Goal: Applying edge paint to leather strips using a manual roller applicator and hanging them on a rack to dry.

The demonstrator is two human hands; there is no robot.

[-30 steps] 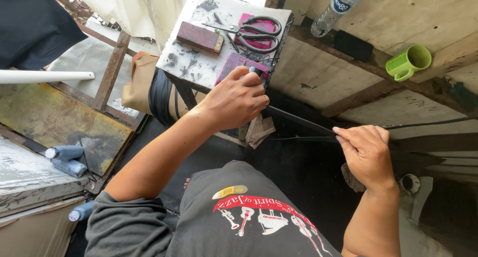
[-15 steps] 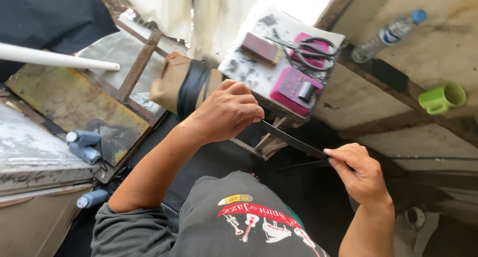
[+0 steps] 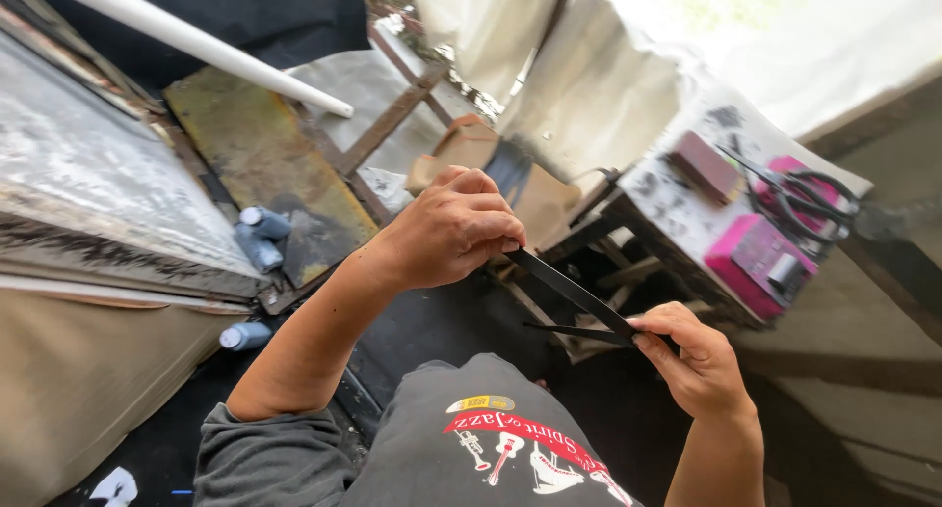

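Head view, looking down over the lap. Left hand [image 3: 453,234] curled nearly closed, fingertips and thumb pinching the upper end of a black strip [image 3: 572,292], flat and narrow like a band of rubber or tape. The strip runs taut on a downward slant to the right hand [image 3: 695,358], whose thumb and forefinger are closed on its lower end; the other fingers fold loosely under. A second thin black tail juts left from the right-hand grip, just below the main strip. The strip hangs in the air between the two hands, above the dark lap and in front of a small wooden stool frame [image 3: 599,271]. Beyond the right hand, a white, ink-smudged board [image 3: 687,208] carries a flat maroon rectangular block [image 3: 705,166], black-handled scissors [image 3: 800,201] lying over a pink flat pack [image 3: 800,173], and a magenta box [image 3: 756,264] with a small pale cylinder on top, near the board's near edge. On the floor to the left, two pale blue-grey bottles [image 3: 260,237] lie side by side; a third, white-capped [image 3: 245,335], lies nearer. A white pipe [image 3: 196,46] crosses the upper left. The grey shirt [image 3: 461,458] bears a red banner-shaped print with small instrument drawings.
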